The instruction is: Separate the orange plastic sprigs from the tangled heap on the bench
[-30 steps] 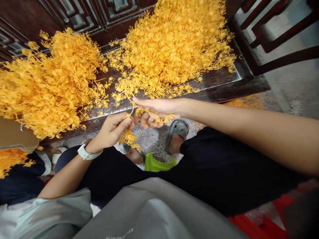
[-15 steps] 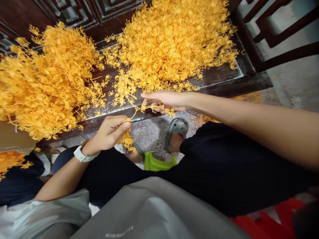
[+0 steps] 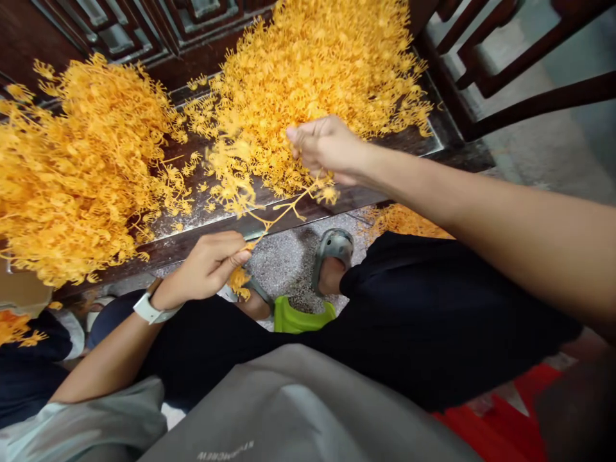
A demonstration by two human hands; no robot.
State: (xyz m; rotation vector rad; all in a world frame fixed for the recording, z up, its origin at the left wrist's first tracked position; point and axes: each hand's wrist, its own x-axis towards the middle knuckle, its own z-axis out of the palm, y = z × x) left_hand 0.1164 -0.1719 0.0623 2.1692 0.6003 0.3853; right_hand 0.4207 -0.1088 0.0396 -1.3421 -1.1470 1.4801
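My left hand (image 3: pixel 216 263), with a white watch on its wrist, pinches a yellow branched plastic stem (image 3: pixel 267 224) between thumb and fingers. The stem forks up and to the right and carries small claw-like flower heads; more of them (image 3: pixel 239 282) hang below the fingers. My right hand (image 3: pixel 330 149) is closed above the stem's right branch, in front of the larger pile of yellow plastic flower heads (image 3: pixel 317 70). Its thumb and fingertips press together. Whatever they may hold is too small to make out.
Another yellow pile (image 3: pixel 86 167) covers the left of the dark wooden bench (image 3: pixel 269 228). Orange-yellow pieces (image 3: pixel 404 220) lie on the floor at right. A green plastic object (image 3: pixel 303 317) is between my legs. A person's dark-clothed leg (image 3: pixel 33 385) shows at far left.
My right hand has risen from the branch towards the larger pile and its fingers have closed. My left hand keeps its hold on the stem. The view has shifted slightly.
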